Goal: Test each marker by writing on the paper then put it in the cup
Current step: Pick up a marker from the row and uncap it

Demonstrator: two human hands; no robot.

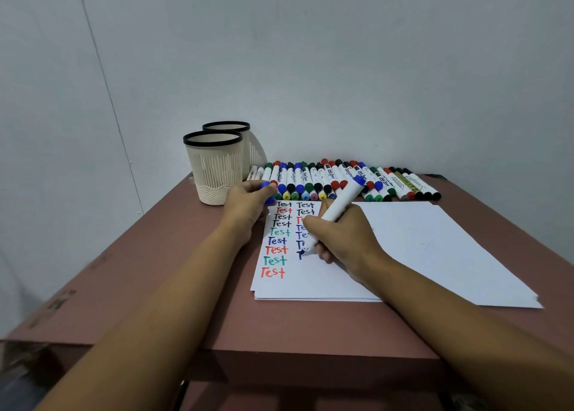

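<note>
**Blue marker on the page, cap in my other hand**

My right hand (341, 239) was wrapped round the blue marker (338, 208) in a writing grip. Its tip was down on the paper (419, 239) at the foot of the second column of "Test" words, where a dark blue "T" had been started. I held the barrel tilted back toward the wall. Its blue end pointed up over the row of markers (310, 179) lying side by side along the far edge of the table (186, 270).

My left hand (245, 207) lay at the top left corner of the sheet, fingers curled round the blue cap (266, 185). I judge it was there for two reasons: to steady the paper against the drag of the tip, and to have the cap ready to go back on. Whether it actually pressed the sheet I cannot tell.

The nearer cup (214, 168) stood just beside that hand, so the drop after capping would be a short reach. The rear cup (248, 143) stood close behind it. No marker showed above either rim.
</note>
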